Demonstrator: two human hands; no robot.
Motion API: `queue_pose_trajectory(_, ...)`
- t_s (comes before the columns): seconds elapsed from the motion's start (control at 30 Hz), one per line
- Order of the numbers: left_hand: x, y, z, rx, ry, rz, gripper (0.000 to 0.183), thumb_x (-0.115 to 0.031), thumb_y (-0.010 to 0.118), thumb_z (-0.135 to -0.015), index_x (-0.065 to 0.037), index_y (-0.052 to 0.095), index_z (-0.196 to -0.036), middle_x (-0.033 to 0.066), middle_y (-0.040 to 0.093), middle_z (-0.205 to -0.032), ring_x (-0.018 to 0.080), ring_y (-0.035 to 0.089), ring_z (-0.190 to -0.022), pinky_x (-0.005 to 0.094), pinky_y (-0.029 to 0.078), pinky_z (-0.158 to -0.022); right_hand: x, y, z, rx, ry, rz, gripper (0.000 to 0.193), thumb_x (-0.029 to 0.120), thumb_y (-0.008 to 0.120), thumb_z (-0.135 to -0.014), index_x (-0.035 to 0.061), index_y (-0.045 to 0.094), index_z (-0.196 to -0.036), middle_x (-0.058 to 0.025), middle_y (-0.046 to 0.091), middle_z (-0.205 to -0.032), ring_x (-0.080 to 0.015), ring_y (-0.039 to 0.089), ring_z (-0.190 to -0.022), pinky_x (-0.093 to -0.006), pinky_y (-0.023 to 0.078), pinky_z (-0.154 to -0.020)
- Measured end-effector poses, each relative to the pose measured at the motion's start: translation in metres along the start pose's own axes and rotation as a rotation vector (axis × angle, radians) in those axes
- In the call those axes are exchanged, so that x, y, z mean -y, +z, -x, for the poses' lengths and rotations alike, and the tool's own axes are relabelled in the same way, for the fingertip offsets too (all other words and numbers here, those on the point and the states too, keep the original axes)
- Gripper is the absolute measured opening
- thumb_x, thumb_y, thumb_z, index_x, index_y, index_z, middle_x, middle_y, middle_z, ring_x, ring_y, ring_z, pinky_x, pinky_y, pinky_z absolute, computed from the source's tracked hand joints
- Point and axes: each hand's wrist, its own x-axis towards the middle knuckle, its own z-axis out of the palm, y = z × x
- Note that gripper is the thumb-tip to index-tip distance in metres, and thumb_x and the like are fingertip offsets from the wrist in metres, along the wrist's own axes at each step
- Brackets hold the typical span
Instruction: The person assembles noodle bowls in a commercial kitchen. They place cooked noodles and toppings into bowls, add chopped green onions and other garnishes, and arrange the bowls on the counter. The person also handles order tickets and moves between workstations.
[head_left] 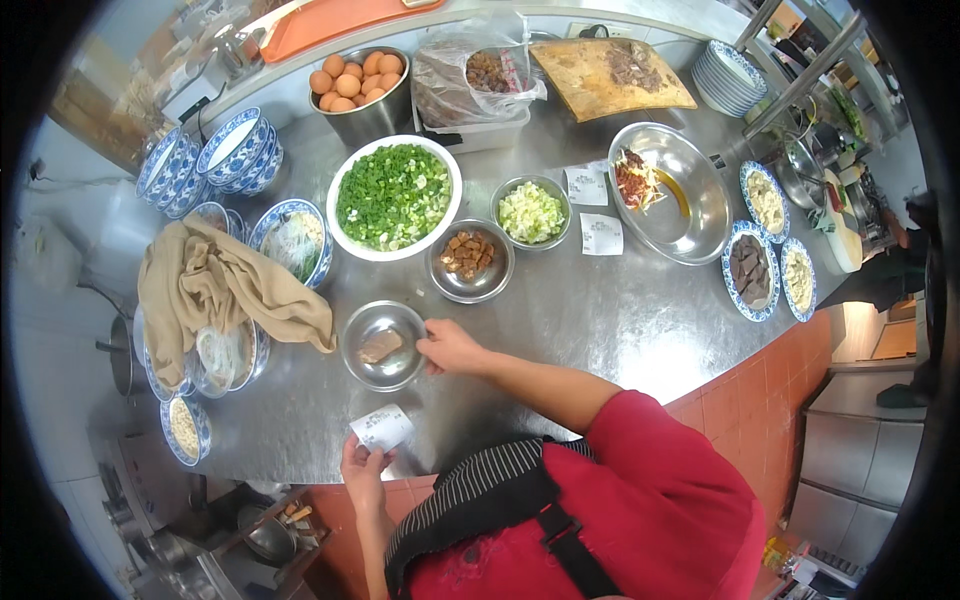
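While the right hand [450,347] pinches the rim of a small steel bowl [384,345] holding a brownish slab, the left hand [362,468] grips a white paper slip [382,428] between thumb and fingers at the near edge of the stainless steel counter [610,320]. Both sit close to that near edge, where the brushed, reflective metal lies bare to the right of the bowl, giving open room as far as the counter's right corner above the red tiled front. Behind the small bowl the surface is crowded: a round steel bowl of brown cubes [469,258], a wide white bowl of chopped green onions [394,196] and a smaller steel bowl of pale chopped greens [531,211] stand just beside one another. A crumpled tan cloth [215,285] drapes over blue-and-white patterned bowls along the left edge. Toward the far edge stand a steel pot of brown eggs [357,84] and a worn wooden cutting board [607,75]; a large shallow steel basin [680,190] with red shreds sits near the right edge, two more paper slips beside it.
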Motion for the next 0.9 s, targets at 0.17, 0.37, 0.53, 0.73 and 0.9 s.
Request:
queue_pose_trajectory(0.17,-0.005,0.003,0.01,0.011,0.057,0.034,0.041,0.009,0.047,-0.08,-0.002,0.043,-0.119,0.0125,0.059,-0.102,0.0194,0.061,-0.083,0.0302,0.054,-0.067,-0.005,0.025,-0.036,-0.029,0.005,0.038,0.018,0.012,0.048,-0.081,-0.0045,0.047,-0.09,-0.0111,0.057,-0.068,-0.0179,0.06,-0.051,-0.0285,0.05,-0.044)
queue_pose_trajectory(0.37,-0.009,0.004,0.02,-0.12,-0.013,0.012,0.044,0.009,0.046,-0.08,0.003,0.039,-0.122,0.0159,0.057,-0.103,0.0216,0.06,-0.086,0.0301,0.054,-0.069,-0.004,0.051,-0.048,0.067,0.013,-0.135,0.024,0.016,0.047,-0.085,-0.0051,0.049,-0.096,-0.0133,0.059,-0.073,-0.0184,0.061,-0.05,-0.0287,0.05,-0.042)
queue_pose_trajectory(0.53,-0.001,-0.002,0.019,-0.049,0.028,0.03,0.045,0.008,0.047,-0.08,0.003,0.037,-0.124,0.016,0.056,-0.105,0.0224,0.059,-0.09,0.0305,0.053,-0.071,-0.009,0.05,-0.036,0.074,-0.084,-0.114,0.027,0.021,0.048,-0.087,-0.0046,0.05,-0.097,-0.0139,0.06,-0.083,-0.0182,0.061,-0.053,-0.028,0.051,-0.047)
queue_pose_trajectory(0.73,0.005,-0.01,0.0,0.04,-0.086,-0.001,0.045,0.005,0.049,-0.081,-0.002,0.04,-0.125,0.0124,0.056,-0.109,0.0216,0.058,-0.093,0.0306,0.052,-0.07,-0.027,-0.001,0.038,0.053,-0.025,0.077,0.034,0.021,0.05,-0.086,-0.0013,0.052,-0.111,-0.0105,0.063,-0.087,-0.0167,0.063,-0.061,-0.0267,0.051,-0.054)
queue_pose_trajectory(0.9,0.017,-0.007,-0.021,0.273,0.025,0.044,0.045,0.004,0.049,-0.08,-0.002,0.042,-0.124,0.0122,0.059,-0.102,0.0188,0.06,-0.083,0.0274,0.051,-0.069,-0.052,-0.037,0.136,-0.344,0.115,-0.003,0.039,0.025,0.051,-0.088,-0.0016,0.049,-0.116,-0.013,0.061,-0.09,-0.0138,0.06,-0.061,-0.0235,0.049,-0.054)
